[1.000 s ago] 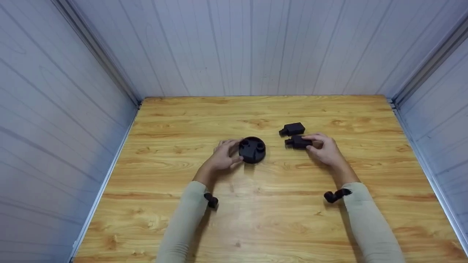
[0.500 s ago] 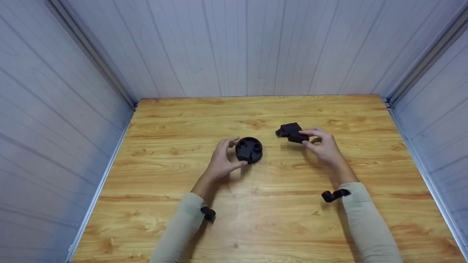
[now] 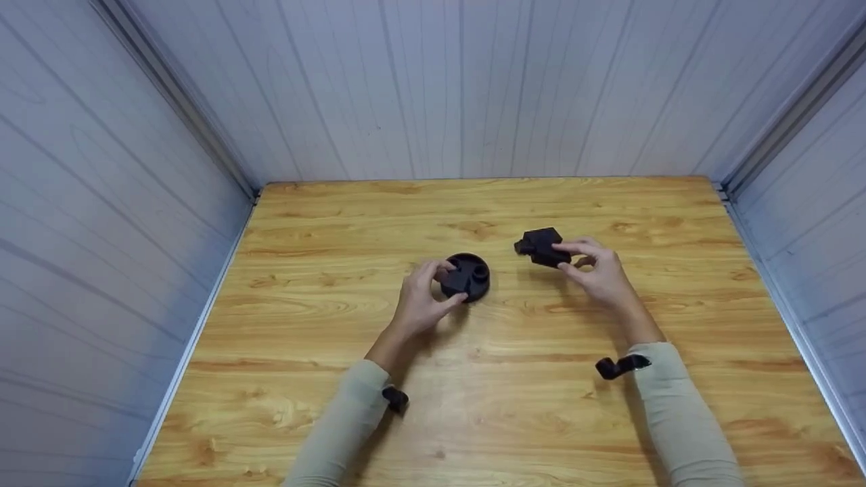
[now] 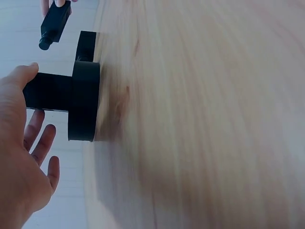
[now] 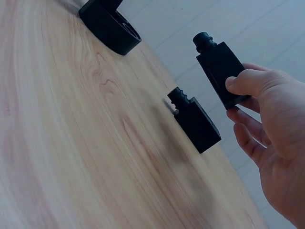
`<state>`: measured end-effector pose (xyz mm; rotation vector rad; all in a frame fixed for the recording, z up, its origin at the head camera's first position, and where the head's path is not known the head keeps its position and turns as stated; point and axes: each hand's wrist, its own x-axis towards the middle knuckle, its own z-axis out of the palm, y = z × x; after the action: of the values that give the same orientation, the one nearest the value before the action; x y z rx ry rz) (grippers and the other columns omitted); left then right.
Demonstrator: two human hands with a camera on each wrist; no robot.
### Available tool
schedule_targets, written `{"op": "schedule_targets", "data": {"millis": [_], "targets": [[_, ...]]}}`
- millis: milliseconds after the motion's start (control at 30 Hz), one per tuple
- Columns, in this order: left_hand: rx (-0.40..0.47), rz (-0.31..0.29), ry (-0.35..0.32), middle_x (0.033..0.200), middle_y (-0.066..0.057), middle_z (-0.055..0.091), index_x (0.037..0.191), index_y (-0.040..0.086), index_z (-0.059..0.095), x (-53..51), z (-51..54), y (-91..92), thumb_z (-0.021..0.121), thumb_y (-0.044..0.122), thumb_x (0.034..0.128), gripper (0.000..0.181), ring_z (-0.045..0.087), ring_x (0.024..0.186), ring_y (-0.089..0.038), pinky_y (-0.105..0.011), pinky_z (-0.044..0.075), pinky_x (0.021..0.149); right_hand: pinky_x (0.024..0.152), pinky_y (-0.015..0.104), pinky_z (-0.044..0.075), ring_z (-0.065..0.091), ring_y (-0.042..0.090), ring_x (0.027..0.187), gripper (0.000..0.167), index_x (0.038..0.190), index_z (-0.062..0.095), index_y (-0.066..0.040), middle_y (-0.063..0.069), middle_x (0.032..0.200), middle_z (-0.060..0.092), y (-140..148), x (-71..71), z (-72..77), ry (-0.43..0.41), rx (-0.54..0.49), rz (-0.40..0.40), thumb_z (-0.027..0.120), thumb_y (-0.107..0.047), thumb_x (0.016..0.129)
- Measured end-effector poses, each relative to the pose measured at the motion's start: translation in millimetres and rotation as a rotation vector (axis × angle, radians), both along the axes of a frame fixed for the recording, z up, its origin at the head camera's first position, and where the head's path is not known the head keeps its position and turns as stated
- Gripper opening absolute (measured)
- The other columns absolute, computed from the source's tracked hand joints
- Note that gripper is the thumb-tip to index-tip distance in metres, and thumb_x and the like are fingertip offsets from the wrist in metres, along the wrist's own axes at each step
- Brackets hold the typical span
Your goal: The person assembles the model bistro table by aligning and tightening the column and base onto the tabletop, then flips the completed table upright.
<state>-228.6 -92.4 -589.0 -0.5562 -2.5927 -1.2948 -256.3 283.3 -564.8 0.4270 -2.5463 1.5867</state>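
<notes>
A round black base [image 3: 478,291] with a raised rim and ring-shaped sockets rests on the table, and a black rectangular block [image 4: 51,92] stands up from it. My left hand [image 3: 419,303] pinches that standing block between thumb and fingers. Off to the right, my right hand [image 3: 604,274] holds a similar black block [image 5: 221,71] by its wide end, above the table, its narrow ridged neck pointing away from the hand. Another necked black block [image 5: 198,126] lies on the table just below and is partly covered by the held one in the head view.
The wood-grain table [image 3: 500,406] meets a pale panelled wall [image 3: 433,88] at the back, with more panels at left and right. Dark wrist-camera mounts [image 3: 619,366] stick out from both sleeves.
My right hand has lifted its block off the table, over the one lying there. The left hand has shifted from the base's left edge onto the standing block.
</notes>
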Motion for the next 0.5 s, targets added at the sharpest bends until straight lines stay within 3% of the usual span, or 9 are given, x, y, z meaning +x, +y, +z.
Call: {"op": "schedule_targets", "data": {"millis": [233, 500], "targets": [[0.034, 0.017, -0.052, 0.133, -0.014, 0.075, 0.145, 0.01, 0.071, -7.3, 0.4, -6.9, 0.085, 0.018, 0.0974, 0.05, 0.069, 0.121, -0.034, -0.058, 0.047, 0.108, 0.088, 0.01, 0.055, 0.063, -0.007, 0.117, 0.035, 0.135, 0.081, -0.003, 0.022, 0.139, 0.073, -4, 0.4, 4.9, 0.026, -0.019, 0.006, 0.08, 0.004, 0.101], [0.126, -0.069, -0.109, 0.141, -0.016, 0.074, 0.149, 0.006, 0.07, -18.0, 0.3, -17.6, 0.078, 0.006, 0.0997, 0.05, 0.067, 0.124, -0.034, -0.058, 0.052, 0.114, 0.089, 0.011, 0.055, 0.063, -0.005, 0.117, 0.035, 0.134, 0.082, -0.003, 0.022, 0.138, 0.074, -11, 1.5, 7.4, 0.04, -0.013, 0.019, 0.081, 0.003, 0.1]]}}
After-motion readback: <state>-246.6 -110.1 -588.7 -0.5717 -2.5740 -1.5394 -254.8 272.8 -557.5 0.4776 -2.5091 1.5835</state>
